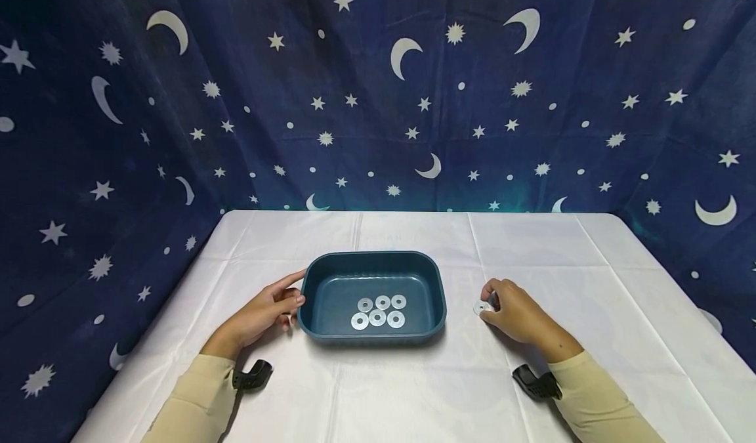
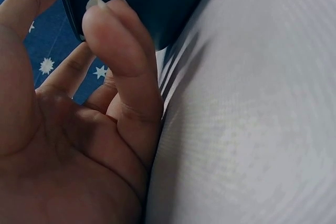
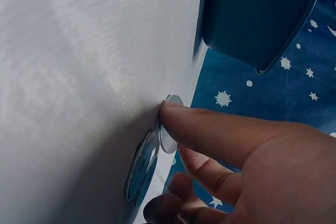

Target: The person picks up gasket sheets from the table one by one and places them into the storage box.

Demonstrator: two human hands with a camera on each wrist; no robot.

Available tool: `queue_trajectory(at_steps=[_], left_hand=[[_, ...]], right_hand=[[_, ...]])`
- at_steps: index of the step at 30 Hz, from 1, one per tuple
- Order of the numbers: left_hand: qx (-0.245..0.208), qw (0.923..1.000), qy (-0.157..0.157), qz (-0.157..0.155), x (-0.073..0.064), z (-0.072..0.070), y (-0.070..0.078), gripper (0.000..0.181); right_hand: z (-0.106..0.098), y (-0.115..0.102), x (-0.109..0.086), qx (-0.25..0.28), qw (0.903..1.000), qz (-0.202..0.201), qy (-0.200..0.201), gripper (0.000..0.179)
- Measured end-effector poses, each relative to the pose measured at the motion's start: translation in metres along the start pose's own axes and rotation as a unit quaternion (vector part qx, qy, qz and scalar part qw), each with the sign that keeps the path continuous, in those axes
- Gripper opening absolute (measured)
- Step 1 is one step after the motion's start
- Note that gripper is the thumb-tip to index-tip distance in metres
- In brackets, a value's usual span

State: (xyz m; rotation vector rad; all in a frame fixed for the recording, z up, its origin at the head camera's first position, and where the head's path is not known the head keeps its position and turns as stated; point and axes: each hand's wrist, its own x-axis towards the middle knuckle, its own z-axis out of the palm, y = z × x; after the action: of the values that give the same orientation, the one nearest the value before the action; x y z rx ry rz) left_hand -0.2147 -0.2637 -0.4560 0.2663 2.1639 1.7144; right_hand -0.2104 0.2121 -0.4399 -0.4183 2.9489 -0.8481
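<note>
A dark teal tray (image 1: 372, 338) stands mid-table with several flat metal washers (image 1: 377, 317) lying inside, toward its right half. At the tray's left end, my left hand (image 1: 262, 312) touches the rim with index finger and thumb. Its lower fingers are loosely bent in the left wrist view. Right of the tray, my right hand (image 1: 520, 312) pinches a washer (image 3: 169, 136) between thumb and fingertip, just over the tablecloth. More washers (image 3: 140, 174) lie beside it in the right wrist view; the hand mostly hides them in the head view.
A white cloth (image 1: 401, 397) with fold creases covers the table. Behind and at both sides hangs a dark blue curtain (image 1: 366, 121) with moons and stars. Each wrist carries a black mount (image 1: 252, 375).
</note>
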Motion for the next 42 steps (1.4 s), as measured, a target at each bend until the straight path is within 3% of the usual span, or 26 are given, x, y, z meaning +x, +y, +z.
queue_trajectory(at_steps=[6,16,22,34,38,42], left_hand=[[-0.001,1.0000,-0.005,0.000,0.001,0.000,0.000,0.070],[-0.006,0.9999,-0.009,0.003,-0.001,-0.001,0.001,0.070],[-0.009,0.9999,-0.008,-0.001,-0.001,0.000,0.001,0.071],[-0.010,0.9999,0.001,-0.006,-0.001,0.001,0.001,0.071],[-0.009,0.9999,0.002,-0.007,-0.001,0.001,0.002,0.071],[-0.008,0.9999,0.004,-0.008,-0.001,0.002,0.002,0.071]], right_hand=[[0.000,-0.002,-0.001,-0.001,0.9997,-0.023,0.005,0.021],[-0.004,-0.009,-0.003,0.005,0.9996,-0.028,-0.007,0.014],[-0.013,-0.021,-0.006,0.032,0.9977,-0.058,0.013,0.016],[-0.020,-0.080,0.001,0.068,0.9868,-0.131,0.067,0.021],[-0.007,-0.102,0.008,0.091,0.9824,-0.154,0.053,0.018],[0.013,-0.124,0.017,0.106,0.9804,-0.165,0.014,0.014]])
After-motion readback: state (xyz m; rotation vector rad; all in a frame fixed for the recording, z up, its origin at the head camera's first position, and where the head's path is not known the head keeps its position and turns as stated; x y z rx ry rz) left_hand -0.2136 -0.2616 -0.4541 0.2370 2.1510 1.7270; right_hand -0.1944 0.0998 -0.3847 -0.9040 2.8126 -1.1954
